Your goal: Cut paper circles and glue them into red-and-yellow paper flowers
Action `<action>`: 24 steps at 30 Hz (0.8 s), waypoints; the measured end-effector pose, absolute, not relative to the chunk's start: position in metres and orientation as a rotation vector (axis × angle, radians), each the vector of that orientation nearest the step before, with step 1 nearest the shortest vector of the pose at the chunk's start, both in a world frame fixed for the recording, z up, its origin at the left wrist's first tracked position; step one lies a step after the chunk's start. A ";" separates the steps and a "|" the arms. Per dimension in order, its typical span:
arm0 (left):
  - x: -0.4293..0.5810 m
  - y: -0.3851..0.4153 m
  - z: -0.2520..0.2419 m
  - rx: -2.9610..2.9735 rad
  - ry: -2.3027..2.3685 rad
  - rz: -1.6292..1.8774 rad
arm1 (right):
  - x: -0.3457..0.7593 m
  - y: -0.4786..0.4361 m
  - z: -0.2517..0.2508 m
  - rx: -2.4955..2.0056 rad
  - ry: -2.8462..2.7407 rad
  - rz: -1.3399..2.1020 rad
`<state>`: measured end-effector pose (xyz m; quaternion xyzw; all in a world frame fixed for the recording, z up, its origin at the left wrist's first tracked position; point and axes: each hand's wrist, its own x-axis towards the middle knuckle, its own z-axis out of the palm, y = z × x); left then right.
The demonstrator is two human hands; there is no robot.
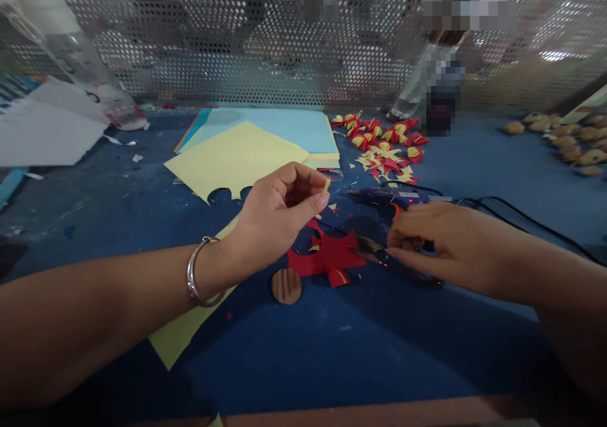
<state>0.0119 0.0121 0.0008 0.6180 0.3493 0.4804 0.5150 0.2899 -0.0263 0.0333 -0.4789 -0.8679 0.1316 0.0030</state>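
My left hand (279, 209), with a silver bangle at the wrist, pinches a small yellow paper piece (327, 186) between thumb and forefinger. My right hand (422, 237) is closed around the scissors (372, 250), their blades pointing left, low over the table. Much of the handles is hidden by my fingers. Beneath the blades lies a red paper sheet (327, 253) with rounded cutouts. A small red and yellow folded petal (338, 278) rests at its lower edge. Beside it is a round brown ribbed disc (286, 286). A blue glue gun (396, 195) lies just beyond my right hand.
A yellow sheet with cutouts (237, 155) overlaps a stack of coloured paper (284, 126). Red and yellow paper pieces (379, 139) are heaped at back right. Two bottles, (95, 73) left and right, stand by the perforated metal screen (265, 47). A black cord (535, 221) runs right.
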 end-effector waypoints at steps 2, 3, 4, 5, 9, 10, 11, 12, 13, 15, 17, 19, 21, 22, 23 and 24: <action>0.012 0.012 0.000 1.478 0.840 1.143 | 0.294 -0.025 0.039 -1.609 -2.682 0.342; 0.012 0.012 0.000 1.473 0.840 1.139 | 0.296 -0.024 0.042 -1.723 -2.638 0.265; 0.012 0.012 0.000 1.467 0.840 1.137 | 0.297 -0.022 0.045 -1.870 -2.584 0.181; 0.012 0.012 0.000 1.463 0.839 1.135 | 0.298 -0.021 0.047 -2.031 -2.527 0.103; 0.012 0.012 0.000 1.465 0.841 1.105 | 0.299 -0.018 0.049 -2.469 -2.395 -0.033; 0.011 0.012 0.000 1.469 0.843 1.097 | 0.299 -0.016 0.048 -2.484 -2.394 -0.007; 0.011 0.012 0.000 1.473 0.845 1.089 | 0.300 -0.015 0.046 -2.478 -2.396 0.031; 0.011 0.012 0.001 1.476 0.847 1.084 | 0.302 -0.013 0.044 -2.455 -2.400 0.075; 0.011 0.012 0.001 1.478 0.848 1.082 | 0.305 -0.011 0.042 -2.423 -2.402 0.112; 0.011 0.012 0.002 1.481 0.845 1.084 | 0.314 -0.006 0.039 -2.381 -2.392 0.132; 0.011 0.012 0.002 1.482 0.843 1.092 | 0.325 0.000 0.038 -2.424 -2.356 0.066; 0.011 0.012 0.001 1.479 0.840 1.100 | 0.335 0.006 0.038 -2.530 -2.313 -0.053; 0.011 0.012 0.001 1.471 0.836 1.106 | 0.341 0.009 0.040 -2.634 -2.270 -0.135; 0.012 0.011 0.000 1.465 0.835 1.109 | 0.342 0.009 0.042 -2.674 -2.248 -0.152; 0.012 0.011 0.000 1.458 0.832 1.112 | 0.341 0.008 0.043 -2.696 -2.225 -0.170; 0.012 0.011 0.000 1.453 0.830 1.115 | 0.339 0.006 0.044 -2.691 -2.202 -0.206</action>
